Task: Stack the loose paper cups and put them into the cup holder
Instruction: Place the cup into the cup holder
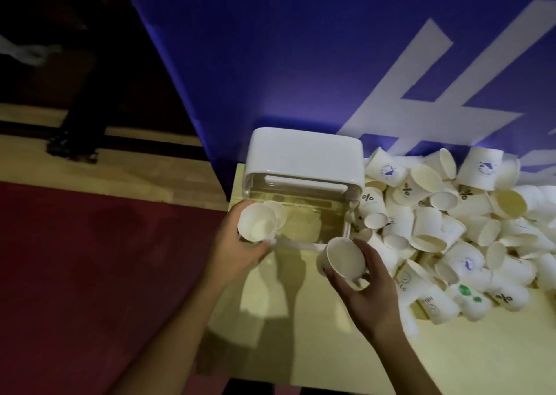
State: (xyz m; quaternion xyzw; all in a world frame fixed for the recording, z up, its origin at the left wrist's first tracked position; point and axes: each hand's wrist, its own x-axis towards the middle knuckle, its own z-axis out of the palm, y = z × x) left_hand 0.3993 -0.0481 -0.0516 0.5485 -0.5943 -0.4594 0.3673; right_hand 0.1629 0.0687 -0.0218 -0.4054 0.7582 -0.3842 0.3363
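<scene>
Curling round a paper cup (pixel 257 222), the left hand (pixel 240 254) hovers at the front left corner of the cup holder (pixel 304 157). The right hand (pixel 371 291) clasps a second cup (pixel 343 259). That holder stands at the far left corner of the table (pixel 331 352), beside heaped loose cups (pixel 451 229).

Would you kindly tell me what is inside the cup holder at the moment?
The clear part of the cup holder looks empty, with the yellow table showing through. The left hand holds cups at its left edge. The white lid hides the back.
</scene>
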